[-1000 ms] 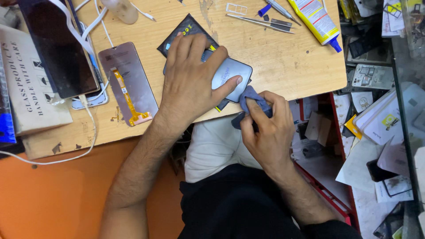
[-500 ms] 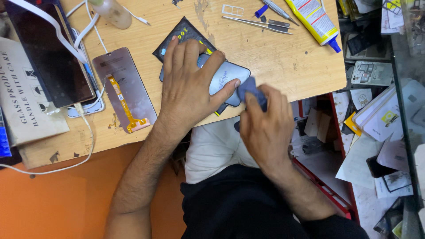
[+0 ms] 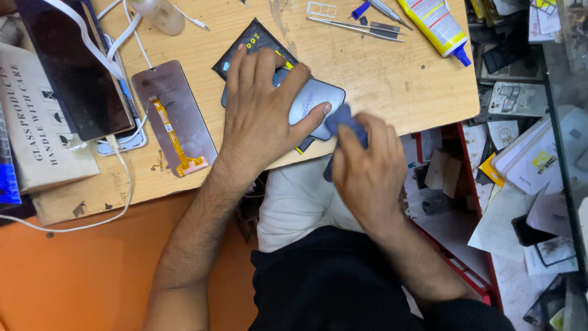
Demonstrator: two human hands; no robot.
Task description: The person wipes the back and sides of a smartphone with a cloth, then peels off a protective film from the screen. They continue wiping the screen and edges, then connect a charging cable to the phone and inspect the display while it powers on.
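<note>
Phone repair workshop: tweezers (image 3: pixel 355 26), glue tube (image 3: pixel 433 23), loose screen (image 3: pixel 174 116).

- Bare wood is lying open on the wooden table (image 3: pixel 392 86) right of the silver phone (image 3: pixel 315 101) — room for a hand to pass.
- Tweezers (image 3: pixel 355 26) and a glue tube (image 3: pixel 436 24) are crowding the far edge.
- A detached screen panel (image 3: pixel 174 116) and white cables (image 3: pixel 125 52) are blocking the left.
</note>
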